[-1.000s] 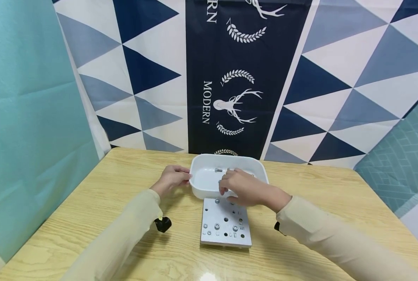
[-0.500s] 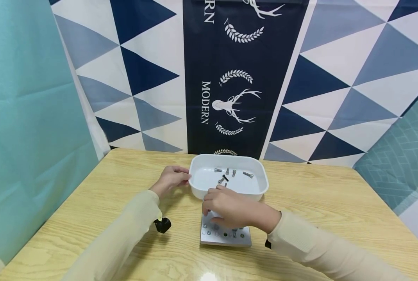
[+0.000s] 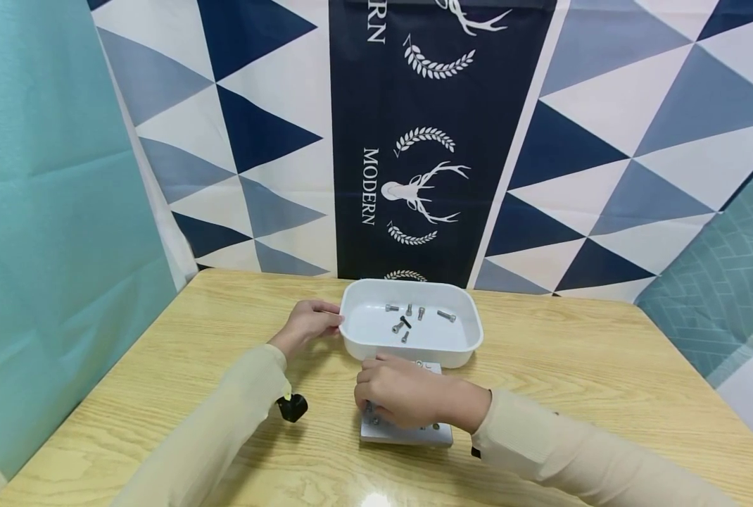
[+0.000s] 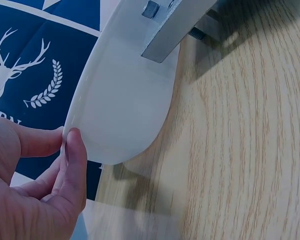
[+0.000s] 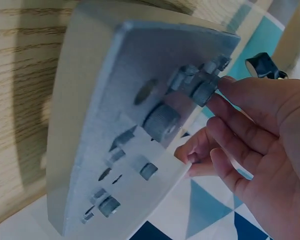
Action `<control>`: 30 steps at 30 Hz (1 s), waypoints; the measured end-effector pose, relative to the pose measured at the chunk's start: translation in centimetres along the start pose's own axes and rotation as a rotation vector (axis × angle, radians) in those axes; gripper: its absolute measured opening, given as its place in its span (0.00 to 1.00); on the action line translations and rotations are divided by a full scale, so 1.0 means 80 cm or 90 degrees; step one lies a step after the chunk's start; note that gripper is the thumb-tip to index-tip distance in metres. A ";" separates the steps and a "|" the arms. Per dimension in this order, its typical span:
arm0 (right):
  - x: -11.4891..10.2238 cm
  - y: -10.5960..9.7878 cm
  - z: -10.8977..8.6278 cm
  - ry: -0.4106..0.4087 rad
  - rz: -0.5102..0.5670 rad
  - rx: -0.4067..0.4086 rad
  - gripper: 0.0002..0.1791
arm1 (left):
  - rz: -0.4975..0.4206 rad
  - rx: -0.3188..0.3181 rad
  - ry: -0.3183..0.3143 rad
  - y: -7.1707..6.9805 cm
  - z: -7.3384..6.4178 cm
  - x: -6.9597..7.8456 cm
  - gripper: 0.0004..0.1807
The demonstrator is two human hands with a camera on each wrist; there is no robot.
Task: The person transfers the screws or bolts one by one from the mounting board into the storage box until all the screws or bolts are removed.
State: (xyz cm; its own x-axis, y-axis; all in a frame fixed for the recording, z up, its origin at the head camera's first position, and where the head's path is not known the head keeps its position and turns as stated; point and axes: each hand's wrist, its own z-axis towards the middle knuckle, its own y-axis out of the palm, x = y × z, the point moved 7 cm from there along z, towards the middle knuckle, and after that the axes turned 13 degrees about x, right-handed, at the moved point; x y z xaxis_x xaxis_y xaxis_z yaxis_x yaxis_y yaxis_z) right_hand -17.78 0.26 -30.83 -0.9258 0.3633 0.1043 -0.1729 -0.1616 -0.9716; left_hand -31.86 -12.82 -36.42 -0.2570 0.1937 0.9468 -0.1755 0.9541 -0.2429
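My left hand pinches the left rim of a white plastic tray between thumb and fingers, as the left wrist view also shows with the tray. In the right wrist view my right hand pinches the knurled head of a socket-head bolt at a metal plate. Other bolts stand in that plate, among them a larger bolt. From the head view, the right hand covers much of the plate, which lies just in front of the tray.
Several loose bolts, such as a long silver bolt and a black bolt, lie in the tray. A black wrist device hangs under the left sleeve. Behind the wooden table hangs a patterned cloth.
My right hand has left the tray and come toward me, down over the metal plate's left part. The left hand has stayed at the tray's rim.
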 end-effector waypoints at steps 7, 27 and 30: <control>-0.002 0.002 0.001 -0.014 0.005 0.024 0.06 | 0.002 0.006 0.001 -0.001 -0.002 0.002 0.14; -0.003 0.002 0.001 -0.027 0.004 0.059 0.05 | 0.003 0.007 0.009 -0.002 -0.006 0.004 0.12; -0.002 0.000 0.001 -0.022 0.001 0.055 0.05 | 0.007 0.012 0.004 -0.001 -0.004 0.001 0.13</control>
State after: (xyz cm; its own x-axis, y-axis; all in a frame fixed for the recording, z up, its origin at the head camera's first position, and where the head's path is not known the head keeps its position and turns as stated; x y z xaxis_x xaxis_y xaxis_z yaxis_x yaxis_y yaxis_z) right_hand -17.63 0.11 -30.83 -0.9368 0.3315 0.1118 -0.1987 -0.2412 -0.9499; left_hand -31.57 -12.81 -36.23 -0.2528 0.2056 0.9454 -0.1909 0.9474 -0.2571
